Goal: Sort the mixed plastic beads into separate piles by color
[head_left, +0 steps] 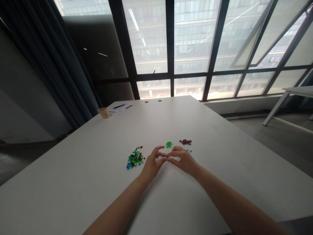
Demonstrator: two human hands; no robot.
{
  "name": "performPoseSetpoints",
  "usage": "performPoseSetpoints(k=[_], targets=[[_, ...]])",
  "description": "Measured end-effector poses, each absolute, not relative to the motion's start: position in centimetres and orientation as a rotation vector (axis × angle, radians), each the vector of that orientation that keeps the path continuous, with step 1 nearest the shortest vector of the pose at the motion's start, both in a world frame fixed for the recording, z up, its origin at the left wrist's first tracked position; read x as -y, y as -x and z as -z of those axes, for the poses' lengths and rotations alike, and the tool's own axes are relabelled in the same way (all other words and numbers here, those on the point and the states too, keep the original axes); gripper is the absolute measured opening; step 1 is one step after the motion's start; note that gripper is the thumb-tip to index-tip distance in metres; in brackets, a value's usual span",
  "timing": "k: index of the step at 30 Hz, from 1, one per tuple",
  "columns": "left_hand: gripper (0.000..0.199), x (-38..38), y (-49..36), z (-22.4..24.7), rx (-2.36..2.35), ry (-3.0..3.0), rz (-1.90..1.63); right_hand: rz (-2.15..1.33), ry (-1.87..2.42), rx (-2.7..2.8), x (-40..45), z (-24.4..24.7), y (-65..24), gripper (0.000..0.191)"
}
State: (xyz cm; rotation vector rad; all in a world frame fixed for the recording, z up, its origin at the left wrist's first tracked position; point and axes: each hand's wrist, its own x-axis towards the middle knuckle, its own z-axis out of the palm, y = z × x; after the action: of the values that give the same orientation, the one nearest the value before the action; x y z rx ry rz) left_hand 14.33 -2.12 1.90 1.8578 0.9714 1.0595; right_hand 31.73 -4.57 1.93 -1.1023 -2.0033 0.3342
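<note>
My left hand and my right hand meet at the fingertips over the white table. Between their thumbs and fingers is a tiny blue piece, pinched from both sides. Pale yellow pieces show just under my right fingers. A mixed pile of small blue, green, yellow and dark brown pieces lies left of my left hand. Beyond my hands are a small green pile and a dark brown pile. A few blue pieces rest beside my right hand.
A paper cup stands at the table's far left edge, beside papers with a blue pen and a dark pen. Two small round discs sit near the far edge. Another table is at the right.
</note>
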Motion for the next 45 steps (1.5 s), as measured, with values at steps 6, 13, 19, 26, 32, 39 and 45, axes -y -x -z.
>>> performPoseSetpoints(k=[6,13,19,26,32,39,45], targets=[[0.043,1.8,-14.1,-1.6,-0.953,-1.786,-0.994,-0.322,1.076,1.995,4.5,-2.2,-31.4,0.013],[0.045,0.8,-13.4,-1.5,-1.028,-1.821,-0.998,-0.338,1.456,1.857,2.6,-2.1,-36.9,0.012],[0.046,-0.3,-12.4,-1.1,-1.12,-1.805,-1.029,-0.43,1.898,1.756,2.1,-0.6,-40.3,0.015],[0.045,-0.6,-12.2,-1.0,-1.151,-1.813,-1.014,-0.485,1.92,1.765,2.1,0.2,-40.2,0.016],[0.041,-1.2,-12.0,-0.6,-1.178,-1.822,-1.033,-0.533,1.904,1.754,2.3,-0.4,-40.4,0.017],[0.024,-4.3,-7.1,-1.9,-1.601,-2.099,-1.103,-0.309,1.941,1.585,1.8,-1.3,-40.9,0.029],[0.019,-4.7,-4.8,-2.7,-1.611,-2.215,-0.489,-0.294,1.946,1.567,1.8,-1.1,-40.7,0.033]])
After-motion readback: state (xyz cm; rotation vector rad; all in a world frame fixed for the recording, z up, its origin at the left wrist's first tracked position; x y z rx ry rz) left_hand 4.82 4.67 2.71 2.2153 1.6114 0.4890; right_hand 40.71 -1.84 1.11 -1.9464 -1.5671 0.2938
